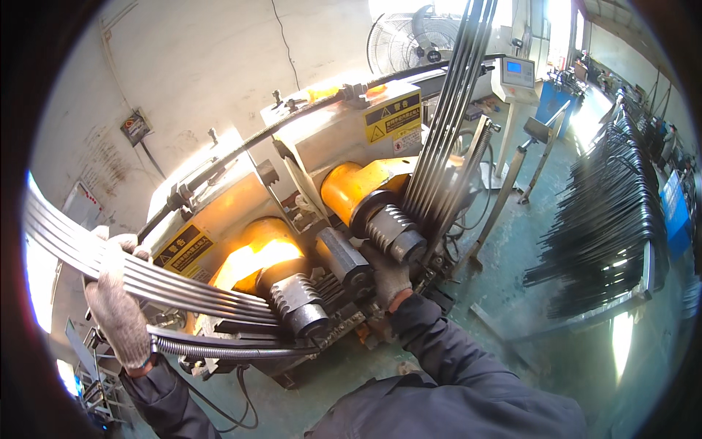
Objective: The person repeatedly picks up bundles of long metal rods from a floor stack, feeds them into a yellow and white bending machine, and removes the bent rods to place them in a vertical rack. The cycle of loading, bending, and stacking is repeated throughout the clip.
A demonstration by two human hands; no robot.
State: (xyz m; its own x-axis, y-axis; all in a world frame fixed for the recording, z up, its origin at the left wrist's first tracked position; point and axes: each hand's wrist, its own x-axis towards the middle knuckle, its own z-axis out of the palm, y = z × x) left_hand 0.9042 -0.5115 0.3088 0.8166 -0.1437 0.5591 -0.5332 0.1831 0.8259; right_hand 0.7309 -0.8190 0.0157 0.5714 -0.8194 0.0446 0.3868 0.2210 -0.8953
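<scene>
Several parallel metal rods (197, 289) reach from the left edge into a bending machine. My left hand (121, 307), in a pale knit glove, is closed around them, with fingertips showing over their far side. More parallel rods (450, 110) rise from the machine toward the top right. Two yellow arms carry a left ribbed roller (296, 295) and a right ribbed roller (391, 230). Between the rollers sits a dark angular block (342, 260). My right hand (386, 276), gloved too, is low beside this block, under the right roller; its fingers are largely hidden.
A spring-wrapped bar (234, 351) runs below the left rods. Black-and-yellow warning signs (395, 121) mark the machine housings. A control box (514, 73) with a blue screen stands beyond. At right, a rack holds a heap of dark rods (599, 219). A large fan (409, 44) stands behind.
</scene>
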